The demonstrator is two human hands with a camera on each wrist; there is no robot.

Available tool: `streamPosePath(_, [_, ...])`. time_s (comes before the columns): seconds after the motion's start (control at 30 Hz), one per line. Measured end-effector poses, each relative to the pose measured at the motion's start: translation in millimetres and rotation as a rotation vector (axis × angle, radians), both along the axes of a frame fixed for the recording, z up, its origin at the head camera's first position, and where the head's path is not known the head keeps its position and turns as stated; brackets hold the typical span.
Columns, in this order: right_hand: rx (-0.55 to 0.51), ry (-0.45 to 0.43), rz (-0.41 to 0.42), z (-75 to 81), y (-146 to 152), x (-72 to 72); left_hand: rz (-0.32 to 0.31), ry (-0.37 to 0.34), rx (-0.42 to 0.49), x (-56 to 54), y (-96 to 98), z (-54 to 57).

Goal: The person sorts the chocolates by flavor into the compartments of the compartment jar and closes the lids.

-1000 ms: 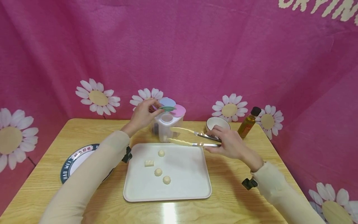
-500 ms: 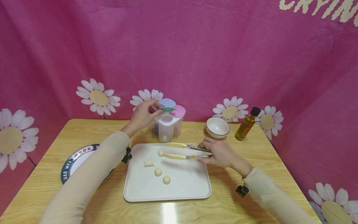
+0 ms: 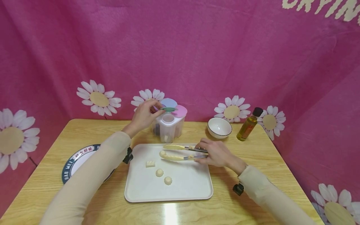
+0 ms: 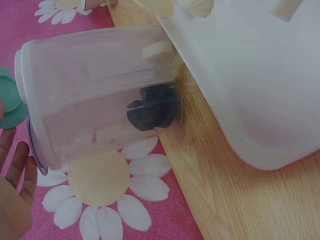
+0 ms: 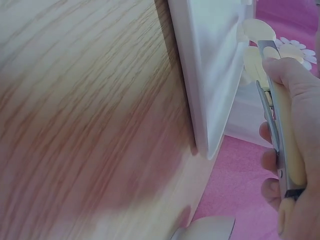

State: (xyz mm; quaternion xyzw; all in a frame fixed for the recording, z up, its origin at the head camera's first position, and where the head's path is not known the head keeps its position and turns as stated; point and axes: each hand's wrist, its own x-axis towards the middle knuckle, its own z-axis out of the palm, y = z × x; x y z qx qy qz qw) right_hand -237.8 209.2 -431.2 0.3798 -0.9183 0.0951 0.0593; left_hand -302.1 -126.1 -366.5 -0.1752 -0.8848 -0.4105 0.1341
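Note:
My left hand [image 3: 144, 115] pinches the raised green lid [image 3: 168, 109] of a clear storage canister [image 3: 167, 131] with several compartments. Below that lid the compartment mouth is uncovered; a cream piece [image 4: 159, 52] lies inside, with dark pieces [image 4: 154, 107] in the neighbouring compartment. My right hand [image 3: 215, 152] grips tongs [image 3: 172, 158] with cream ends and metal arms, spread apart over the white tray [image 3: 191, 184]. One tip is at a round cream piece [image 3: 162, 153]; whether it touches is unclear. Two fluted round pieces [image 3: 159, 172] and a rectangular piece [image 3: 150, 164] lie nearer.
Blue and pink lids [image 3: 180, 111] cover other compartments. Back right stand a white bowl [image 3: 219, 128] and an oil bottle [image 3: 247, 125]. A blue-rimmed plate [image 3: 68, 165] sits at left, partly under my left sleeve. A pink curtain [image 3: 180, 56] hangs behind the table.
My right hand has brought the tongs from beside the canister toward me, down over the tray, to the farthest round piece. The left hand keeps the green lid raised.

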Motion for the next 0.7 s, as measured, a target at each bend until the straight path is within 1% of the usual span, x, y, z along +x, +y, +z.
streamPosePath(0.23, [0.001, -0.019, 0.01, -4.5, -2.7, -3.7, 0.0, 0.001, -0.013, 0.4, 1.3, 1.1])
streamPosePath(0.37, [-0.009, -0.041, 0.017, -6.7, -3.8, -4.2, 0.002, 0.01, -0.017, 1.0, 1.8, 1.1])
streamPosePath(0.7, [-0.025, -0.053, 0.021, -9.2, -5.1, -4.2, 0.014, 0.011, -0.021, 2.9, 1.3, 1.0])
